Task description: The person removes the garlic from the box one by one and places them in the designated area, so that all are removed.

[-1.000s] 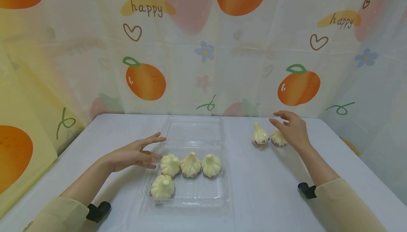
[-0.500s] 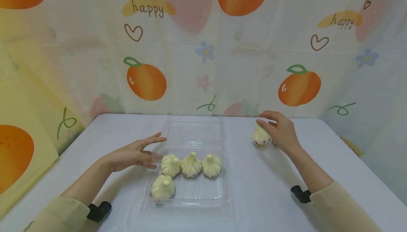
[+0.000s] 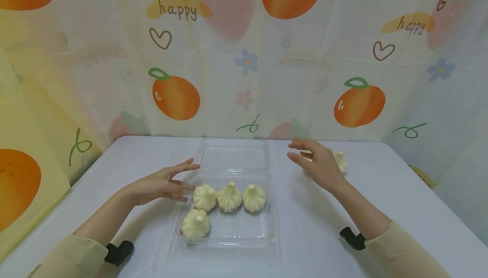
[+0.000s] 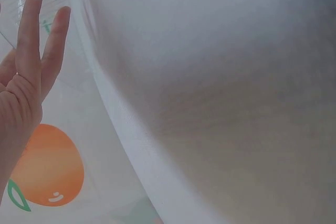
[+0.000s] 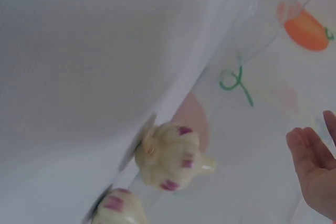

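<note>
A clear plastic clamshell box lies with its lid folded back. Inside, three garlic bulbs form a row, and another garlic bulb sits front left. My left hand reaches to the box's left wall, fingers extended at its rim. On the right, my right hand hovers with fingers parted and nothing between them. It mostly hides one garlic bulb on the table, which the right wrist view shows apart from the fingers. Behind the hand, a second garlic bulb partly shows.
A white cloth covers the table. Behind it hangs a printed curtain with oranges and hearts, close along the back edge. Black wrist straps with cameras sit at both sleeves.
My right hand has moved left, from above the right-hand loose garlic bulb to over the left-hand one, uncovering the former. My left hand and the box have stayed put.
</note>
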Motion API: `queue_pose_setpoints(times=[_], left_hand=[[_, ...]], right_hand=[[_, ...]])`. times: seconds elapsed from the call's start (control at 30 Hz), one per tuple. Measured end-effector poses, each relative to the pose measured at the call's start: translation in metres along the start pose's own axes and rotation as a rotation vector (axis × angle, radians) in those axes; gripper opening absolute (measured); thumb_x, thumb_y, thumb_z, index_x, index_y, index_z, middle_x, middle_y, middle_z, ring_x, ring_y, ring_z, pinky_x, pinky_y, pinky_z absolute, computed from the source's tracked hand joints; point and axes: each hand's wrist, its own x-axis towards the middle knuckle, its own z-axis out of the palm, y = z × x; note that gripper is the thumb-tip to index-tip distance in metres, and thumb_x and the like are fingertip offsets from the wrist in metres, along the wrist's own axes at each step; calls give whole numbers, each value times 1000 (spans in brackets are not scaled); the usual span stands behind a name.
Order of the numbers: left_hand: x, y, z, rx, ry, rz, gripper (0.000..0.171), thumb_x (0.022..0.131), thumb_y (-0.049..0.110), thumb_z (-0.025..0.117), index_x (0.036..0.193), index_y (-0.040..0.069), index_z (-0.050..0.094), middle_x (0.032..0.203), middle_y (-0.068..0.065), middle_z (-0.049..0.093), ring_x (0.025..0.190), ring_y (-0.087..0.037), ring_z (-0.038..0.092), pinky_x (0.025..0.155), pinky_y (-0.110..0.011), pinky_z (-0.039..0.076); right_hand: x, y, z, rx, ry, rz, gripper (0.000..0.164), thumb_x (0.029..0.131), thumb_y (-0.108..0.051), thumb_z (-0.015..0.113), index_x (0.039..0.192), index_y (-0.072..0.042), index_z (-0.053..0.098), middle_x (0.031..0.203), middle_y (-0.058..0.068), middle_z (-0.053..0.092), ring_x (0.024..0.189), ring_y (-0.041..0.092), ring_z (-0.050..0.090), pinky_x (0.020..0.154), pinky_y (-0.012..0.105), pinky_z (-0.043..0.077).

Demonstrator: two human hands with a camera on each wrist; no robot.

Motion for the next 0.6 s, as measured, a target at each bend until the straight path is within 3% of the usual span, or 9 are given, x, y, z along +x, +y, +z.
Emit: queue_pose_setpoints(times=[0.6], left_hand=[[2,-4,-2,7,-3,4,76,95,17,64,158,9,21,168,-5,-17,133,-30,52,98,-38,58]], right_hand=[[-17,-40,37,82,-173,-193,29,91,-26,71,119,-16,68,127,2,68,121,21,63,102,37,56]])
